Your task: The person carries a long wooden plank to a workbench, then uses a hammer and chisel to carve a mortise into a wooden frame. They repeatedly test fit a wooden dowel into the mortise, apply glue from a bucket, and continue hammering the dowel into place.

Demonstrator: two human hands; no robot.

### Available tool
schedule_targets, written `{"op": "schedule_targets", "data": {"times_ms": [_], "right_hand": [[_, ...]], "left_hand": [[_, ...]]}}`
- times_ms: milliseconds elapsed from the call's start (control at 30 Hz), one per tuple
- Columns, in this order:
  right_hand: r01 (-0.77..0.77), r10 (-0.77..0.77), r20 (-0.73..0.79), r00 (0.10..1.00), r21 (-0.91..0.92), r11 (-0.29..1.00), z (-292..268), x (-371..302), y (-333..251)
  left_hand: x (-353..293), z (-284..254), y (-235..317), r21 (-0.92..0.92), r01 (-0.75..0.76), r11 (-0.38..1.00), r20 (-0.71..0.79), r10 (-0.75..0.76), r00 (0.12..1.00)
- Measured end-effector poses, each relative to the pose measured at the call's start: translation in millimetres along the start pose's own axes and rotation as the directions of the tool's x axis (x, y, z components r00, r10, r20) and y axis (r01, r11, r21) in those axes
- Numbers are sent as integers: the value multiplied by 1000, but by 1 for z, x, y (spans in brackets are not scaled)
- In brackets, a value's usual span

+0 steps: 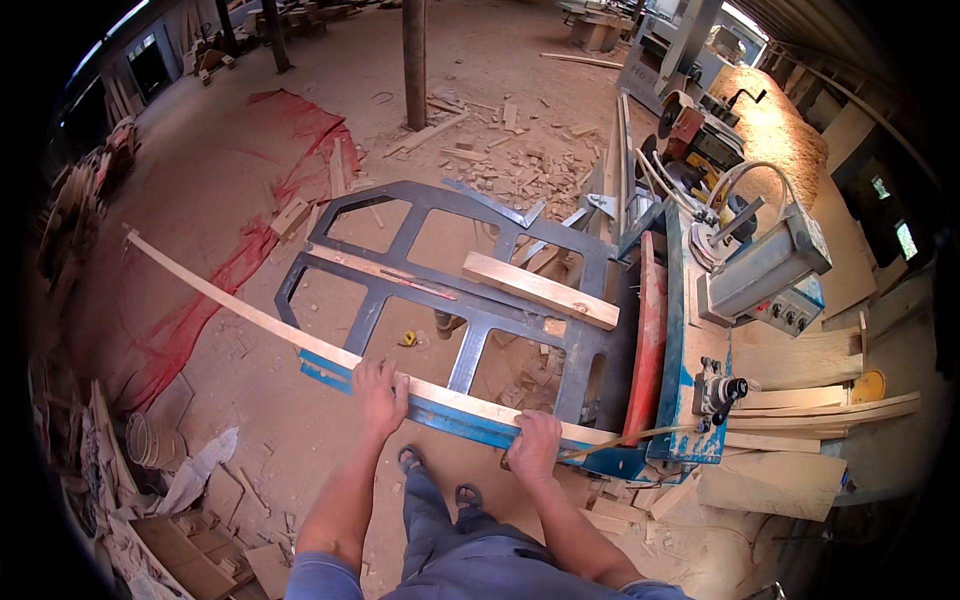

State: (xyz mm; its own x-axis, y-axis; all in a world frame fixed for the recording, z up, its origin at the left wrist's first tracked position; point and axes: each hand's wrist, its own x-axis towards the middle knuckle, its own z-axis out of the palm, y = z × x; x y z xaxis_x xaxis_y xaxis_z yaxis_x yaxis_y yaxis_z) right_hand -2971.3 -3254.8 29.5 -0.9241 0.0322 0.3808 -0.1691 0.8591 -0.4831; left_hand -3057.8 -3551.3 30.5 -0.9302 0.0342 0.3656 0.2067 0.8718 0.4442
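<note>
A long, thin wooden strip [240,310] lies along the near blue edge of a machine's dark, open-framed metal table [400,228]. Its far left end juts well past the table, while the other end reaches toward the red guard [647,340]. My left hand [380,393] is closed over the strip near the table's left front corner. Farther right, my right hand [535,445] grips the same strip, with its fingertips partly hidden. A thicker wooden board [540,288] rests at a slant across the frame beyond my hands.
On the right stand the machine's grey motor housing [770,265] and lever handle [722,392]. Wood offcuts [510,165] litter the floor behind the table. A dark post [414,65] rises beyond it. Red netting [310,130] and a bucket [153,442] lie leftward; planks [790,400] are stacked right.
</note>
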Motion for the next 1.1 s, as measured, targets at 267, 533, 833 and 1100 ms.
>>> {"op": "schedule_targets", "data": {"times_ms": [267, 533, 833, 1100], "right_hand": [[-112, 117, 99, 988, -60, 992, -10, 18, -11], [-210, 236, 142, 961, -174, 962, 12, 16, -13], [-203, 235, 128, 963, -225, 953, 33, 4, -23], [-154, 164, 27, 986, -222, 963, 44, -9, -11]], "left_hand": [[36, 37, -12, -20, -103, 994, 150, 105, 983], [31, 49, -28, -89, -59, 994, 161, 73, 984], [23, 55, -50, -167, -86, 982, -13, 85, 996], [32, 43, -49, -193, -109, 975, 154, 140, 978]]}}
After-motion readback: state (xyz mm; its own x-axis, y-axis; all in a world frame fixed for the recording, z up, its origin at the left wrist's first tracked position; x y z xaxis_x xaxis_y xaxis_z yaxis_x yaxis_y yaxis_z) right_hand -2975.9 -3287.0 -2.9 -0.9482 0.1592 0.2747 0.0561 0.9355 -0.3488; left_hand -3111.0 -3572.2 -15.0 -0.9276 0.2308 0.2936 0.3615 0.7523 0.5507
